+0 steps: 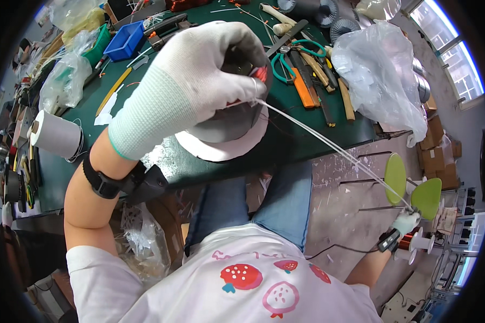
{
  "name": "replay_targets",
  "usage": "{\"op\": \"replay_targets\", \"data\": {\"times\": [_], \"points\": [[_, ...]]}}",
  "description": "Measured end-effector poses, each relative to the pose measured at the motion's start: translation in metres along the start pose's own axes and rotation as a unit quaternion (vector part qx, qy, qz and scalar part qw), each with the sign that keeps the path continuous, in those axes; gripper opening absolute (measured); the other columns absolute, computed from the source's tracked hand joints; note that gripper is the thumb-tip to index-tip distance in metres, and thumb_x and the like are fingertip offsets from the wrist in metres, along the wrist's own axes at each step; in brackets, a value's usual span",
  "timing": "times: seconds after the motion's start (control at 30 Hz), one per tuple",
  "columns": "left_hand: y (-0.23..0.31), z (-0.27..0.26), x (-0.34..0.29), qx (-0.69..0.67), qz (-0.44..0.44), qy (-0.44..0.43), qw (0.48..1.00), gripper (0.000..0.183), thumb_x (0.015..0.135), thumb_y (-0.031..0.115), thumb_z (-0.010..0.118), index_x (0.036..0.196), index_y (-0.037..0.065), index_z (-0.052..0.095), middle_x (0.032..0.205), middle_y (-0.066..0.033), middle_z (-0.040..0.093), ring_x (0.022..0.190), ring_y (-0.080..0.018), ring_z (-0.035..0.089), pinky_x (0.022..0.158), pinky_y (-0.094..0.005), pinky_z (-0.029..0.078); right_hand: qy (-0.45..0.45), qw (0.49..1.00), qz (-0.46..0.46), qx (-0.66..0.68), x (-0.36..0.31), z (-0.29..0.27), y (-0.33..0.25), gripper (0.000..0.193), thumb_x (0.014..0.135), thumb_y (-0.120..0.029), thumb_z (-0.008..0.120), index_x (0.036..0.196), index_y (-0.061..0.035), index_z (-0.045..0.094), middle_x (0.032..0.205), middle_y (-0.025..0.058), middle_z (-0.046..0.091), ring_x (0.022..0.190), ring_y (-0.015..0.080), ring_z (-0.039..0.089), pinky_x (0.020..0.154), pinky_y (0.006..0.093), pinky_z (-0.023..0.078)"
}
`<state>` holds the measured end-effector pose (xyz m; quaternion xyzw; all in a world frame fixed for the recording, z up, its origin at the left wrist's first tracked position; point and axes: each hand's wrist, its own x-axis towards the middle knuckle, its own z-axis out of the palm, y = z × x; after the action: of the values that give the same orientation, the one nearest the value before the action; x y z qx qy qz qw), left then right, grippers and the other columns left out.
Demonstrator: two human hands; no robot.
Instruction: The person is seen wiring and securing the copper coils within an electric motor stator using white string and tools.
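Note:
My left hand (191,72), in a white knit glove, bends over a grey round part (223,126) resting on a white disc (221,153) near the table's front edge. Its thumb and fingers are closed at the near end of a doubled white cord (328,141). A small red piece (260,74) shows by the fingertips; whether it is gripped or lies behind, I cannot tell. Far out to the lower right, my right hand (407,222), also gloved, is closed on the cord's other end. Between both hands the cord runs straight and taut. My left palm hides much of the part.
Teal-handled scissors (285,62), an orange-handled tool (303,89) and several wooden handles lie behind the part. A clear plastic bag (380,75) sits at the right corner, a white cord spool (56,137) at the left. Green chairs (396,175) stand beyond the table.

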<state>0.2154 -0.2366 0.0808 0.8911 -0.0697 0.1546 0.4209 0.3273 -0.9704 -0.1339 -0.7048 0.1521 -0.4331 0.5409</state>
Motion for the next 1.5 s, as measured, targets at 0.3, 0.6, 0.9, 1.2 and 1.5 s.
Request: {"op": "replay_targets", "data": {"times": [0.3,0.6,0.9,1.2,1.5], "points": [[0.006,0.001,0.004,-0.231,-0.062,0.119,0.964,0.021,0.094,0.019,0.065,0.107,0.001,0.065,0.096,0.0010,0.064,0.085,-0.0056,0.057,0.081,-0.0229,0.048,-0.179,0.933,0.210,0.231,-0.097,0.087,-0.059,0.029,0.104,-0.022,0.052,0.128,-0.0064,0.055,0.105,0.0072,0.064,0.084,0.0132,0.058,0.065,0.0267,0.047],[0.006,0.006,0.002,-0.055,-0.032,0.057,0.996,0.022,0.085,0.011,0.073,0.103,0.002,0.066,0.089,0.0016,0.063,0.082,-0.0050,0.057,0.076,-0.0224,0.048,0.057,0.984,0.120,0.122,-0.077,0.077,-0.085,0.026,0.104,-0.020,0.047,0.122,-0.0041,0.054,0.104,0.0053,0.059,0.066,0.0118,0.046,0.054,0.0230,0.038],[0.005,0.002,-0.001,-0.012,-0.023,0.018,1.000,0.016,0.084,0.007,0.071,0.098,0.001,0.068,0.086,0.0007,0.064,0.080,-0.0056,0.059,0.075,-0.0230,0.050,0.064,0.985,0.160,0.031,-0.052,0.014,-0.036,0.033,0.105,-0.029,0.050,0.131,-0.0088,0.052,0.104,0.0033,0.060,0.064,0.0073,0.044,0.049,0.0215,0.033],[0.004,0.009,-0.005,0.023,0.017,0.073,0.997,0.016,0.083,0.000,0.067,0.099,0.001,0.067,0.092,-0.0001,0.066,0.083,-0.0057,0.061,0.076,-0.0221,0.050,-0.017,0.995,0.089,0.043,-0.051,-0.005,-0.005,0.034,0.105,-0.026,0.046,0.129,-0.0023,0.054,0.105,0.0077,0.064,0.080,0.0150,0.057,0.062,0.0295,0.045],[0.022,0.048,-0.029,0.160,0.270,0.071,0.947,0.030,0.067,-0.008,0.060,0.093,0.005,0.066,0.101,-0.0078,0.062,0.093,-0.0253,0.062,0.084,-0.0387,0.052,-0.193,0.922,0.265,0.209,-0.139,0.058,-0.130,0.029,0.104,-0.029,0.055,0.125,-0.0104,0.057,0.106,0.0029,0.062,0.083,0.0094,0.057,0.065,0.0231,0.047]]}}
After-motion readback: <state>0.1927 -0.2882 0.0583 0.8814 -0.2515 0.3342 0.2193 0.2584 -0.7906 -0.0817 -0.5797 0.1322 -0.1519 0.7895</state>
